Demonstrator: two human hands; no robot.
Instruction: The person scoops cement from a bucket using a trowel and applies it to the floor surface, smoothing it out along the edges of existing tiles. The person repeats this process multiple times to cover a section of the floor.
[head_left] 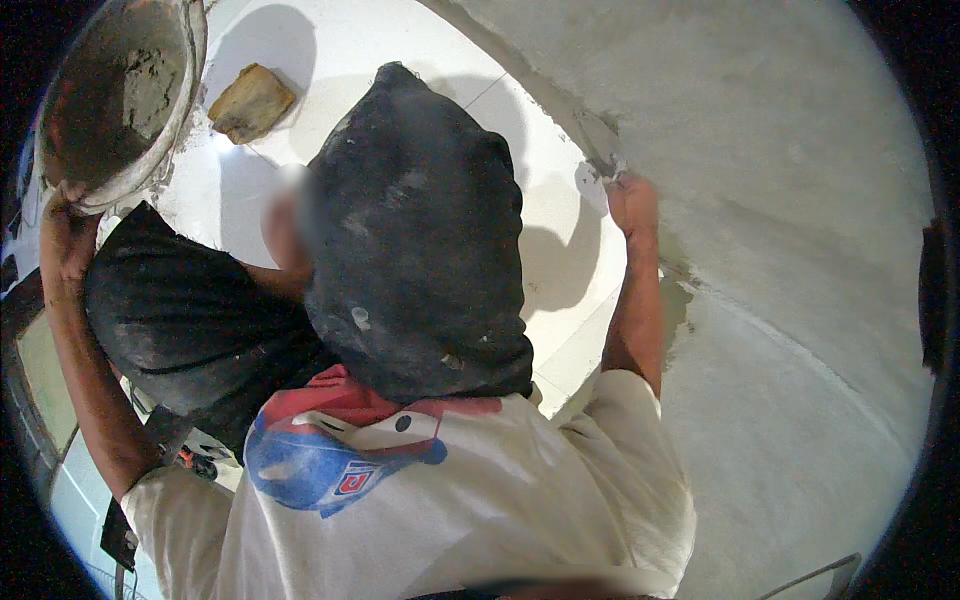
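My left hand [70, 235] is closed on the rim of a bucket [188, 110] at the far left. The bucket is tilted, and wet grey mortar [152, 92] lies inside it. At the right, my right hand [634, 205] is closed low against the grey wall [780, 190], where it meets the white floor tiles [470, 95]. A small greyish tip shows by its fingers, too little to name. On the tiles near the bucket lies a worn yellow-brown block [252, 104], sponge-like in look.
My bent knees in dark trousers [415, 230] hide much of the floor in the middle. Grey smears run along the wall's foot. Behind my left arm are several dark objects I cannot make out. A thin dark rod or cable [815, 574] shows at the lower right.
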